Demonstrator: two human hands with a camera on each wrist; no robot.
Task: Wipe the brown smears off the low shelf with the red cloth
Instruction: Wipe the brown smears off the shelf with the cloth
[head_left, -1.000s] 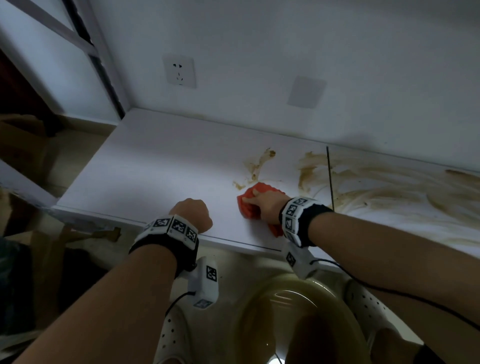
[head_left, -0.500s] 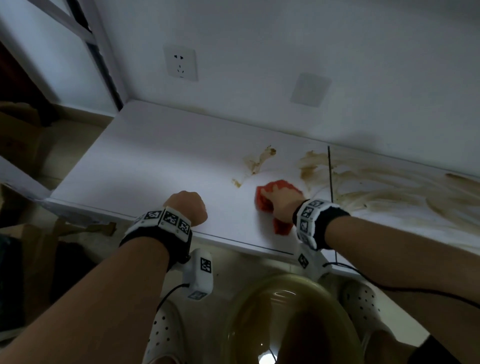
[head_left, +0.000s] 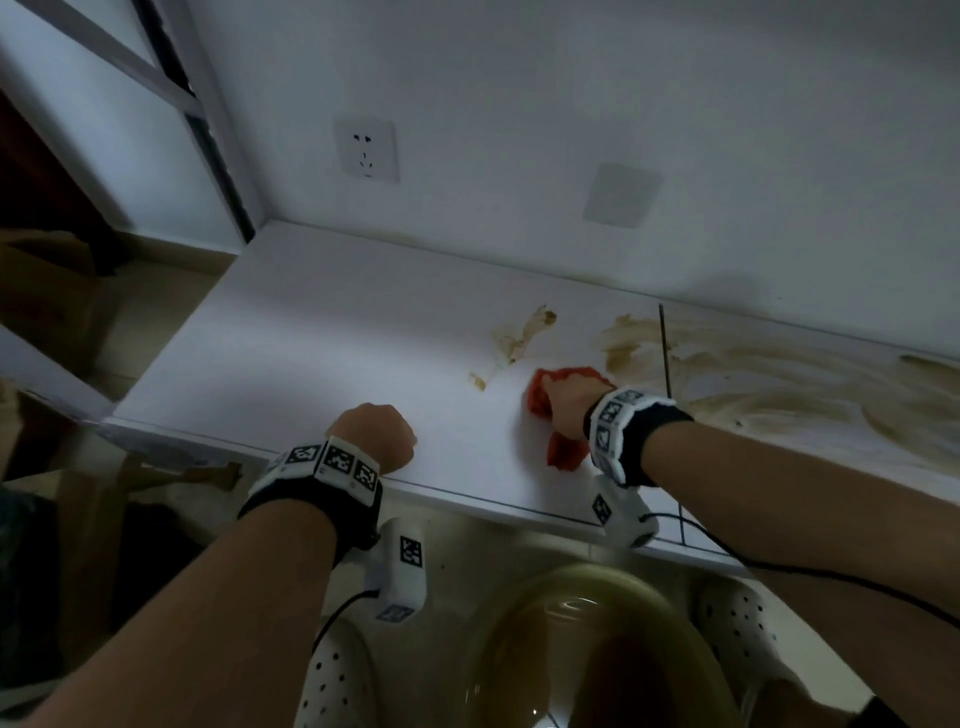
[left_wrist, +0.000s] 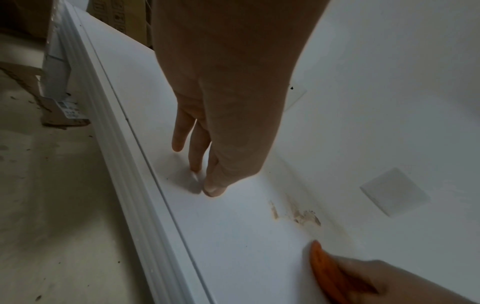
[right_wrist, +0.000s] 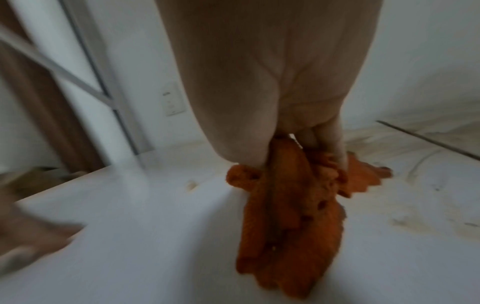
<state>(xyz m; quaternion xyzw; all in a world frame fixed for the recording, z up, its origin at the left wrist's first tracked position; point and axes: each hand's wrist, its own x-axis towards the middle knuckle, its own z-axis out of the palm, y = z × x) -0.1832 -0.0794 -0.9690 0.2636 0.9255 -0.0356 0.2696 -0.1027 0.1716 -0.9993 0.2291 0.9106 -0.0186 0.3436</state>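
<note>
Head view: red cloth (head_left: 563, 415) bunched on low shelf (head_left: 311, 343) under right hand (head_left: 569, 410), grip clenched round it, brown smears (head_left: 524, 332) at 11 o'clock of it, more at 2 o'clock. Probably soft, light, limp; best held wadded in the palm.

Left wrist view: left hand (left_wrist: 223, 115) holding nothing, grip released, fingertips (left_wrist: 213, 189) touching shelf.

Right wrist view: cloth trailing toward 6 o'clock. No legible writing anywhere.

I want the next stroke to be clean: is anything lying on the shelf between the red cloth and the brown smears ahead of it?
Nothing visible does. The right hand grips the red cloth on the low white shelf; only bare shelf separates it from the brown smears. The left hand rests well aside.
</note>
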